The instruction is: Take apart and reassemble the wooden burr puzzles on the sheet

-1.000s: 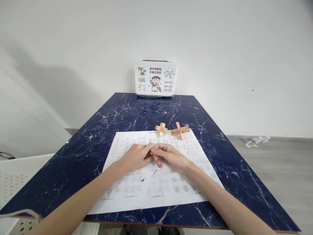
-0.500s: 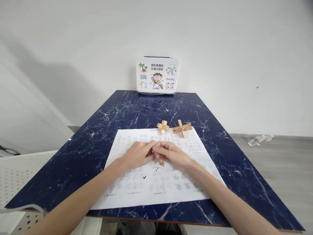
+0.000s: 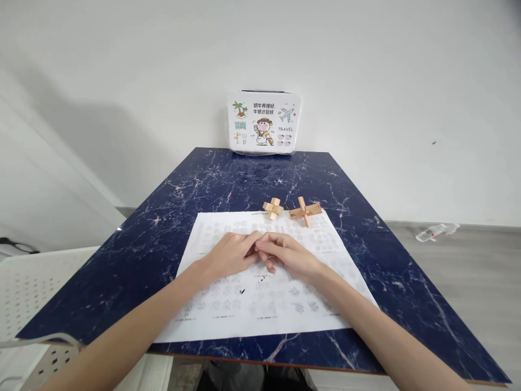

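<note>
My left hand (image 3: 232, 255) and my right hand (image 3: 291, 256) meet over a printed sheet of paper (image 3: 277, 326), their fingertips touching. The fingers of both are curled in and closed; whether anything sits between them is hidden. Just beyond my hands, at the sheet's far edge, stands a small pale wooden burr puzzle (image 3: 273, 208). To its right is a larger, darker wooden cross-shaped puzzle (image 3: 305, 212), with one bar crossing a wide flat one. Small black marks (image 3: 242, 291) show on the paper below my hands; I cannot tell whether they are printed or loose.
The sheet lies on a blue marble-patterned table (image 3: 228, 179). A white case (image 3: 264, 122) with cartoon pictures stands against the wall at the far edge. A white perforated surface (image 3: 36, 288) borders the left side. A clear plastic bottle (image 3: 431, 232) lies on the floor at right.
The view has shifted slightly. My hands stay together in the same pose, and both wooden puzzles stay in place.
</note>
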Tool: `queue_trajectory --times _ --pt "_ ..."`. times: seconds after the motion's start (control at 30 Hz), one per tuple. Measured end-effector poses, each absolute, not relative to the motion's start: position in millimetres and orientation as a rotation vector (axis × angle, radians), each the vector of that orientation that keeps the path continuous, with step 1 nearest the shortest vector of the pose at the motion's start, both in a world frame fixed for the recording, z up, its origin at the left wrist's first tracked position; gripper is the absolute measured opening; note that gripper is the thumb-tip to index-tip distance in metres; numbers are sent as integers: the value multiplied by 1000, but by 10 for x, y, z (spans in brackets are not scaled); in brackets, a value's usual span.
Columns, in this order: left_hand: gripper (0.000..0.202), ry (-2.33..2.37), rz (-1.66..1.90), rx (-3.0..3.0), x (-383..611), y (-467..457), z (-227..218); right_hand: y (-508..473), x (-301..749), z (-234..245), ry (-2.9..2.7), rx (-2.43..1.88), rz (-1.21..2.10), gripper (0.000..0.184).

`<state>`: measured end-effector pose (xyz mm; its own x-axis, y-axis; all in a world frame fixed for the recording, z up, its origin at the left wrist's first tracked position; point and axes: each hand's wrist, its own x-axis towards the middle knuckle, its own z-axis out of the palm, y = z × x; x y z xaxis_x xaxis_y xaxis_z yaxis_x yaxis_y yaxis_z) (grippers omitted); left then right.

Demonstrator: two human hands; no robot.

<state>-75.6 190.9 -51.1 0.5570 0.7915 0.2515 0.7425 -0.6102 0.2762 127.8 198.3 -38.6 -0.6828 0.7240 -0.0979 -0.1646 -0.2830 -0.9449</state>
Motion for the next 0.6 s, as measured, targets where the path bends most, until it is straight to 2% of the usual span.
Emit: queue_trajectory --times 0.6 --pt "6 1319 504 2618 -730 1906 -489 1980 1295 -382 -1389 -722 2010 39"
